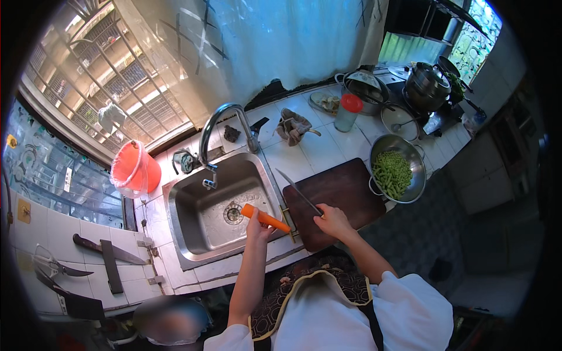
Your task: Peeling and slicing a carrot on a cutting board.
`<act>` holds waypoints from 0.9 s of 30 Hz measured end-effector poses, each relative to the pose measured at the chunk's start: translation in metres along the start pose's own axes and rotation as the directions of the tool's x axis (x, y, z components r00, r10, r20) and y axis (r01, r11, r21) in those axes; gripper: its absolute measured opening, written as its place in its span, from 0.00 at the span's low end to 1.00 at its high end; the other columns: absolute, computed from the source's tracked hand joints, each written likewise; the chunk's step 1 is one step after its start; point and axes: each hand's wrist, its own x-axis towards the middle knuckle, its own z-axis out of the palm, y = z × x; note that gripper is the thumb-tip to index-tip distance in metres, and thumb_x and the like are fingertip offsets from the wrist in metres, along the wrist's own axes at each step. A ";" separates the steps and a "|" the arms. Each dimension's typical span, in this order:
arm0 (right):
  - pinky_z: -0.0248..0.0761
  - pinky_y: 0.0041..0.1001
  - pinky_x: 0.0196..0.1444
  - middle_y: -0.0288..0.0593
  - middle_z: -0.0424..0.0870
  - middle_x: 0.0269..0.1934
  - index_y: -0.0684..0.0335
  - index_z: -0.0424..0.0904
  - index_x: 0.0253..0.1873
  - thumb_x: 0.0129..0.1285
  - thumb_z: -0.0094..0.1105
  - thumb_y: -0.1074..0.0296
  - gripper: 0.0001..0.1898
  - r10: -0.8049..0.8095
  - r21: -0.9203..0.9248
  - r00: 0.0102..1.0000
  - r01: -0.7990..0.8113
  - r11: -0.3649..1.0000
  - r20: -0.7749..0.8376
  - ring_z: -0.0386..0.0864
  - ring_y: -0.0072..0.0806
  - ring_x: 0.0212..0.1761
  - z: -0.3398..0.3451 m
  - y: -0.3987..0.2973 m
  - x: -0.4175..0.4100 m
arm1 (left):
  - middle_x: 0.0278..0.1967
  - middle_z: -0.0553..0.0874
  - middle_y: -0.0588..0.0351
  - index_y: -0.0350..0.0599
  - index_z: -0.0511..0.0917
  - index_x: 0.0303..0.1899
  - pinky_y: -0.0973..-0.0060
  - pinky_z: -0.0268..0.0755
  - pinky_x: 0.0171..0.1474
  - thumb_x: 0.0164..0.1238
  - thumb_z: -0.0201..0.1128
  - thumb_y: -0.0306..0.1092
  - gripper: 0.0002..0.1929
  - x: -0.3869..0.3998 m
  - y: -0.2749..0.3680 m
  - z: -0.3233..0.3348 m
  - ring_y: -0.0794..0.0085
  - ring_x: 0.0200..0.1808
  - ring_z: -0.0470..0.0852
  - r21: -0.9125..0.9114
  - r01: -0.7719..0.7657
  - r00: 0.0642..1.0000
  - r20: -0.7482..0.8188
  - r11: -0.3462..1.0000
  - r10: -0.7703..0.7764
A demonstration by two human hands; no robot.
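A peeled carrot is gripped in my left hand, over the near right rim of the stainless steel sink. My right hand holds a kitchen knife by its handle. The blade slants up and left across the dark wooden cutting board, its tip reaching past the board's far left edge. Carrot and knife are apart. At the board's right stands a metal colander or basin with chopped green beans in it.
A chrome faucet arches over the sink. Left of it stands a red bucket lined with plastic. Behind the board are a crumpled cloth and a red-lidded jar. A pot sits on the stove. Knives hang at left.
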 end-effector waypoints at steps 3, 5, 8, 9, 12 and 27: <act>0.70 0.41 0.45 0.51 0.82 0.35 0.62 0.72 0.51 0.53 0.55 0.58 0.21 0.021 -0.023 0.999 -0.021 1.000 -0.024 0.78 0.49 0.40 -0.029 0.048 0.000 | 0.46 0.70 0.51 0.46 0.67 0.49 0.46 0.55 0.60 0.63 0.57 0.44 0.18 0.019 -0.051 0.033 0.60 0.51 0.69 -0.009 0.073 0.997 -0.012 0.997 -0.073; 0.70 0.42 0.45 0.51 0.82 0.34 0.63 0.72 0.51 0.53 0.55 0.58 0.21 0.034 -0.025 0.999 -0.034 0.999 -0.001 0.78 0.49 0.40 -0.048 0.074 -0.003 | 0.47 0.71 0.50 0.46 0.66 0.50 0.45 0.55 0.60 0.64 0.56 0.42 0.18 0.015 -0.081 0.063 0.59 0.54 0.68 -0.059 0.100 0.992 -0.077 0.993 -0.104; 0.70 0.42 0.45 0.50 0.82 0.33 0.63 0.71 0.52 0.54 0.55 0.58 0.22 0.024 -0.020 1.000 -0.024 1.000 0.017 0.78 0.49 0.39 -0.066 0.109 0.000 | 0.50 0.71 0.50 0.46 0.66 0.51 0.45 0.57 0.60 0.65 0.55 0.39 0.16 0.017 -0.119 0.092 0.58 0.57 0.67 -0.148 0.082 0.980 -0.167 0.986 -0.107; 0.70 0.42 0.45 0.50 0.82 0.33 0.64 0.71 0.52 0.53 0.55 0.58 0.22 0.003 -0.015 1.000 -0.002 1.000 0.023 0.78 0.49 0.39 -0.071 0.119 0.001 | 0.51 0.71 0.50 0.46 0.66 0.52 0.46 0.59 0.60 0.65 0.55 0.38 0.16 0.019 -0.130 0.097 0.58 0.58 0.67 -0.190 0.043 0.975 -0.204 0.981 -0.082; 0.70 0.42 0.44 0.51 0.82 0.33 0.64 0.71 0.52 0.54 0.55 0.58 0.22 -0.014 0.044 0.998 0.012 0.999 0.064 0.78 0.48 0.39 -0.081 0.134 0.008 | 0.53 0.69 0.51 0.46 0.65 0.52 0.46 0.61 0.59 0.65 0.55 0.35 0.16 0.021 -0.141 0.102 0.58 0.58 0.67 -0.224 -0.019 0.974 -0.226 0.974 -0.033; 0.68 0.43 0.48 0.60 0.79 0.38 0.65 0.70 0.55 0.55 0.49 0.60 0.23 0.063 0.004 0.970 -0.066 0.998 0.233 0.76 0.52 0.43 -0.084 0.157 0.038 | 0.42 0.73 0.48 0.43 0.72 0.44 0.61 0.60 0.54 0.46 0.65 0.30 0.20 -0.002 -0.122 0.123 0.56 0.46 0.70 0.552 -0.399 0.280 0.834 -0.732 0.476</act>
